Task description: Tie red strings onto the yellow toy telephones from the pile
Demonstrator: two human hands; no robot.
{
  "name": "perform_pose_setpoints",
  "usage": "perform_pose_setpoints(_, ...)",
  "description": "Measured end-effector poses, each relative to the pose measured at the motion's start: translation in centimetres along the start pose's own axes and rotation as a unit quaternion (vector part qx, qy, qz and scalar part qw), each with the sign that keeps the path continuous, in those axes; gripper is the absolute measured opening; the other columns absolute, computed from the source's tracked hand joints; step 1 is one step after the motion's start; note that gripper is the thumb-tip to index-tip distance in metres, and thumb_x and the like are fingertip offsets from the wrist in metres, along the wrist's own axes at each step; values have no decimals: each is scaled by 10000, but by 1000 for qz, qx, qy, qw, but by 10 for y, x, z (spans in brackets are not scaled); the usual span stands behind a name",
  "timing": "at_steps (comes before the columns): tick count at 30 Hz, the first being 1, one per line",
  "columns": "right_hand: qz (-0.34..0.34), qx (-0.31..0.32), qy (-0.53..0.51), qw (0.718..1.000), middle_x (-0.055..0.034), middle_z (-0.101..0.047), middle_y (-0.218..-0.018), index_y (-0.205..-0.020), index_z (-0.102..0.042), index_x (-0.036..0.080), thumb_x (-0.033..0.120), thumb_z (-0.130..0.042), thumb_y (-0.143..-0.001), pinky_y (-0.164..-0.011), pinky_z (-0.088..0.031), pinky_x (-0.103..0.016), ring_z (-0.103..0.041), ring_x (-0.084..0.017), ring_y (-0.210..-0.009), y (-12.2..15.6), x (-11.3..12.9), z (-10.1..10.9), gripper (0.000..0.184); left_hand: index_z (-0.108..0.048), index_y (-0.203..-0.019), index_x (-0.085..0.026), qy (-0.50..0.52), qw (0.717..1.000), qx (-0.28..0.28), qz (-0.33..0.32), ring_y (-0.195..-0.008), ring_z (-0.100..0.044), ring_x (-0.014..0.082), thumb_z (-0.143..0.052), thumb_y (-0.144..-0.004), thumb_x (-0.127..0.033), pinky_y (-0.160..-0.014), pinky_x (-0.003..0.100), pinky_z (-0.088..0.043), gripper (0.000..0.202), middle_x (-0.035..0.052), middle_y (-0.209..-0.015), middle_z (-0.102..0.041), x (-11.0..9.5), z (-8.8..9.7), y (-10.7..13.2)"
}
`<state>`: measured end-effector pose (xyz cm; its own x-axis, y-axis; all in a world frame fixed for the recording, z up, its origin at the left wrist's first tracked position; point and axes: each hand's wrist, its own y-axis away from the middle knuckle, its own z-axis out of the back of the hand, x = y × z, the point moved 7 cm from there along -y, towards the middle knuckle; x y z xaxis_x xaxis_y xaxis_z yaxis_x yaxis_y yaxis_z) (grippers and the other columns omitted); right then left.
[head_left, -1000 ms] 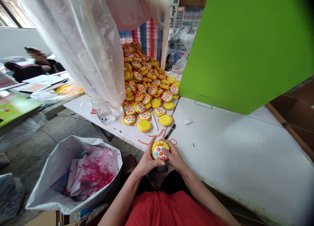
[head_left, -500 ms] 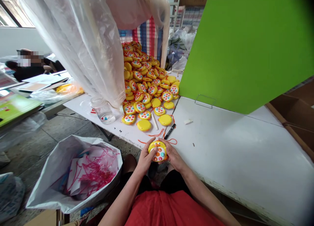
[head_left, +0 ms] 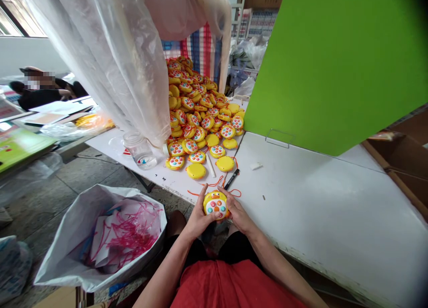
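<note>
Between my two hands, at the table's front edge, is a yellow duck-shaped toy (head_left: 216, 202) with a white belly and coloured round buttons, its face turned up to me. My left hand (head_left: 200, 215) grips its left side, thumb across the lower buttons. On the other side my right hand (head_left: 236, 213) holds the toy's right edge. An orange cord (head_left: 236, 193) lies just beyond the toy, beside a black marker (head_left: 232, 179). A white stick-like piece (head_left: 211, 166) rests between two yellow toys lying face down (head_left: 196, 170).
A big heap of the same toys (head_left: 200, 107) fills the back of the table (head_left: 301, 196). Left of it stands a glass jar (head_left: 138, 151). A white sack (head_left: 67, 250) with pink strands is at my left. A green panel (head_left: 321, 67) rises at right. A person (head_left: 43, 94) sits far left.
My left thumb has slid from the middle buttons down to the toy's lower edge, and my left fingers are raised along its side. Both hands still hold the toy.
</note>
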<state>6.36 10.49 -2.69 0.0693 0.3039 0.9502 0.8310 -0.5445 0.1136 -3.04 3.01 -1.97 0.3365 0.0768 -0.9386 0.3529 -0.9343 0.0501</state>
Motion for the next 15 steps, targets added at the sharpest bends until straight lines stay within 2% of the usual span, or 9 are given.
perform_pose_setpoints(4, -6, 30, -23, 999, -85, -509, -1314, -1402, -381, 316, 576, -486, -874, -622, -576, -318, -633, -203, -894, 2, 4, -9, 599, -270, -1458, -231, -3, 999, -37, 0, -969, -612, 198, -646, -806, -416, -861, 315, -502, 775, 75, -1171, -610, 3, 7, -1)
perform_pose_setpoints(7, -6, 48, -11, 999, -83, -481, -1334, -1408, -368, 315, 520, -590, -831, -653, -576, -323, -624, -198, -900, 4, 7, -13, 652, -362, -1417, -208, 6, 999, -47, 15, -933, -623, 201, -652, -799, -419, -814, 303, -513, 715, 78, -1151, -626, 6, 9, -1)
perform_pose_setpoints(12, 15, 29, 4, 999, -59, -483, -1336, -1417, -348, 320, 266, -835, -602, -783, -547, -303, -592, -206, -1005, 2, 5, -10, 951, -348, -1426, -233, 37, 999, -23, 15, -1027, -610, 229, -592, -835, -471, -909, 357, -481, 682, 100, -1256, -582, 6, 7, -1)
perform_pose_setpoints(15, 11, 7, 12, 1000, -57, -515, -1289, -1436, -311, 329, 226, -826, -594, -703, -560, -278, -611, -183, -908, 1, 0, -7, 992, -322, -1439, -224, 82, 996, -12, 18, -1050, -605, 249, -509, -847, -571, -904, 376, -483, 711, 132, -1292, -554, 7, 5, -1)
